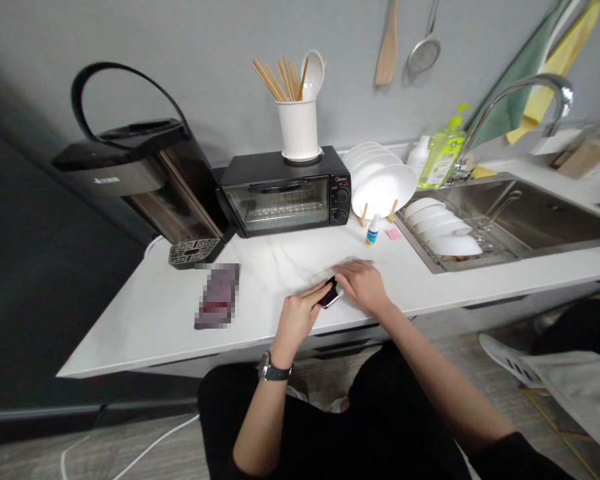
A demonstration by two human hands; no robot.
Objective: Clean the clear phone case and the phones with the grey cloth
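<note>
A dark phone (331,293) is on the white counter near its front edge, partly covered by both hands. My left hand (299,317) grips its left side, the fingers together and reaching onto the dark face. My right hand (363,285) bends over the far right part, its thumb against the phone. Under the right fingers a thin pale sheet (321,275) shows, see-through or greyish; its kind is hard to make out. Beyond the hands stand a small spray bottle (373,231) with a blue and yellow label and, beside it, a pink paper piece (394,235).
Left of the hands lies a blurred-out flat dark item (219,297). Behind are a water dispenser (165,180), a toaster oven (280,200) topped by a utensil holder (299,130), and racked plates (385,187). A sink (540,207) with bowls (445,230) is right.
</note>
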